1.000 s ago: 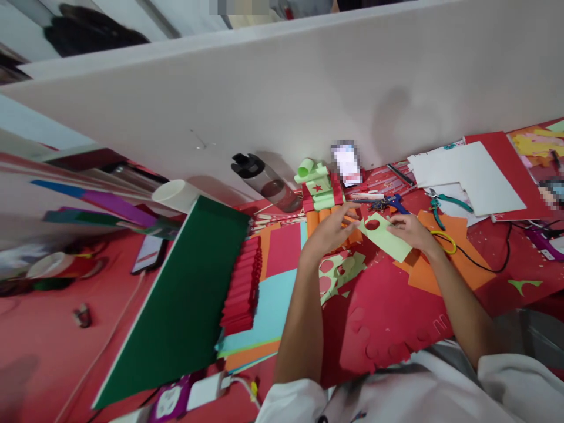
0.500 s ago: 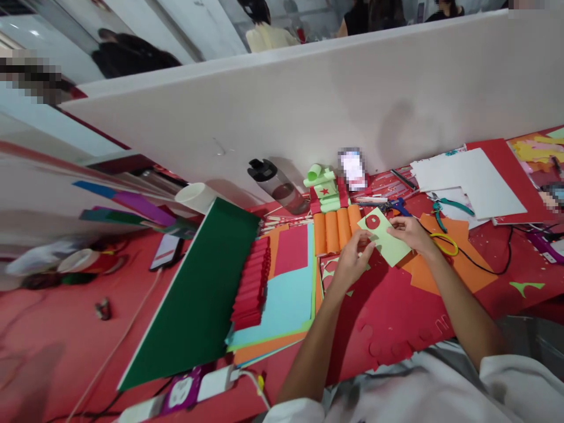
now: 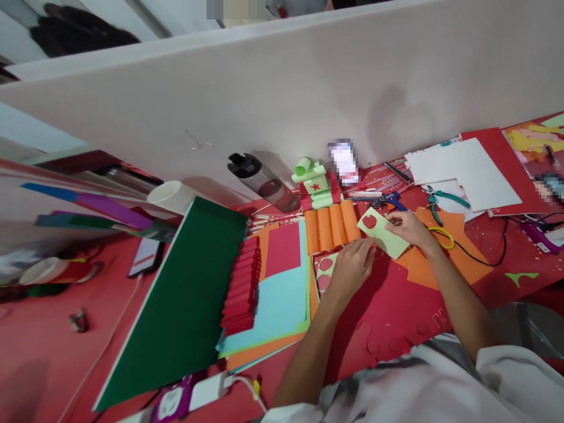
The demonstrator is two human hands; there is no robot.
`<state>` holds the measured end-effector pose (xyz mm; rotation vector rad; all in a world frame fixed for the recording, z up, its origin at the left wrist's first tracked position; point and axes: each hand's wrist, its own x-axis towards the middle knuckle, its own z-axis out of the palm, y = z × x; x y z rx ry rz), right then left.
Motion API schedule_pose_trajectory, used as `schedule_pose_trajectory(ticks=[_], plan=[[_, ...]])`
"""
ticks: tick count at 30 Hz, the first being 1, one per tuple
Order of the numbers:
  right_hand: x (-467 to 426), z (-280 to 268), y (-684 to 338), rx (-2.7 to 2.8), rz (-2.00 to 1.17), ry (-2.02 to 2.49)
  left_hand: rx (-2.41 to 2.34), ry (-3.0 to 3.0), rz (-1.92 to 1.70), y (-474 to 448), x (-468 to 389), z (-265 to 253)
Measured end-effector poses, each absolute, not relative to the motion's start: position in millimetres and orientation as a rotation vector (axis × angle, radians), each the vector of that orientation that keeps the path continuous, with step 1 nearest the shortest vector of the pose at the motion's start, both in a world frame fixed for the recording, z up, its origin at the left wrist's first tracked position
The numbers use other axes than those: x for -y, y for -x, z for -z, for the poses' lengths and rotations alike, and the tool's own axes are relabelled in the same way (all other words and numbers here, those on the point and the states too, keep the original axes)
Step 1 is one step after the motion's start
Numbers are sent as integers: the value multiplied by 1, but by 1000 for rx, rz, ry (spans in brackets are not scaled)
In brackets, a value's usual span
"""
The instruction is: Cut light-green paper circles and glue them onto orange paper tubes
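My right hand [image 3: 408,228] pinches a pale green sheet of paper [image 3: 390,238] by its upper right edge. A round hole near the sheet's left corner shows red behind it. Just below the sheet is my left hand [image 3: 352,264], its fingers drawn together; what they hold, if anything, is hidden. Under the left wrist lies a pale green paper scrap [image 3: 325,267] with round cut-outs. Behind the hands are several orange paper rolls [image 3: 331,226] side by side. Beyond them sits a green rolled-paper piece [image 3: 315,182] with a red star.
A bottle [image 3: 264,182] leans near the white partition [image 3: 282,106], left of a phone [image 3: 345,163]. Green-handled pliers [image 3: 445,200] and orange sheets [image 3: 458,258] lie to the right. At left, a dark green board [image 3: 176,311] stands tilted beside red rolls [image 3: 241,288] on coloured paper.
My left hand has come away from the pale green sheet, moving slightly down. The ring-like shape at the hole is gone, leaving a plain round opening. The view has shifted.
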<state>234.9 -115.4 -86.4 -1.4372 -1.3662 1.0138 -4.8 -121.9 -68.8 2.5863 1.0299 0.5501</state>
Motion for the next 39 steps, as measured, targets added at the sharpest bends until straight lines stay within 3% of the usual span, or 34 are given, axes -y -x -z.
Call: schedule_pose_trajectory(ticks=[7, 14, 33, 39], plan=[[123, 75, -245, 1725, -1111, 1558, -885, -2956, -267, -3, 165, 57], [105, 59, -230, 2031, -878, 1762, -940, -2973, -75, -23, 179, 81], [98, 59, -224, 2099, -816, 1779, -997, -2891, -134, -32, 157, 82], [101, 68, -232, 2044, -636, 1839, -973, -2825, -161, -30, 157, 85]])
